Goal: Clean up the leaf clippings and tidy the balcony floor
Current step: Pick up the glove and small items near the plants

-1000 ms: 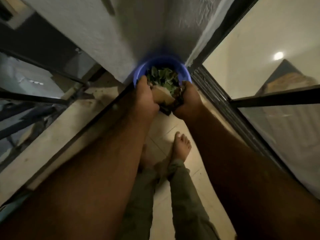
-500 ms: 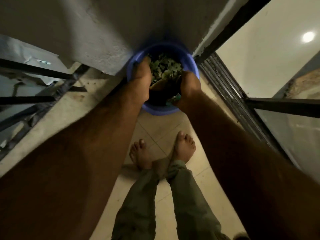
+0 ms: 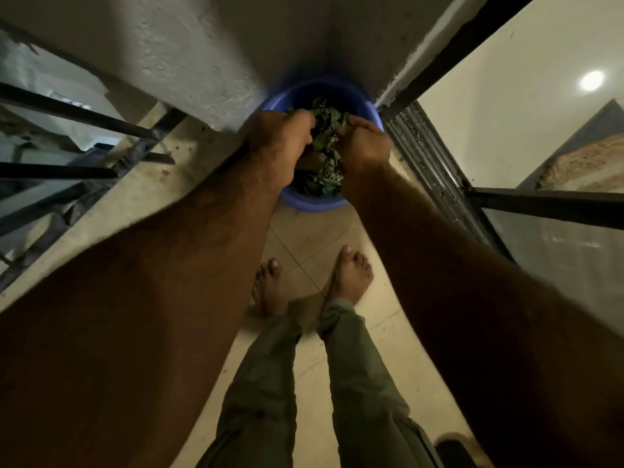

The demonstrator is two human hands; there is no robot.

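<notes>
A blue plastic bucket [image 3: 315, 205] stands on the tiled floor in the corner where the wall meets the sliding door. It holds a heap of green leaf clippings [image 3: 327, 179]. My left hand [image 3: 280, 143] and my right hand [image 3: 365, 143] are side by side over the bucket's mouth. Their fingers curl in around a bunch of leaf clippings [image 3: 326, 121] pressed between them. A brownish piece [image 3: 310, 160] shows just below the hands; I cannot tell what it is. The hands hide the fingertips and most of the bucket's inside.
My bare feet [image 3: 351, 278] stand on beige floor tiles [image 3: 304, 238] just in front of the bucket. A black metal railing [image 3: 84, 126] on a concrete ledge runs along the left. The sliding door track [image 3: 435, 170] and glass are on the right. A dark object [image 3: 452, 450] lies at the bottom right.
Both hands have moved from the bucket's near rim to over its middle. The tan piece held between them earlier is now mostly hidden under leaves.
</notes>
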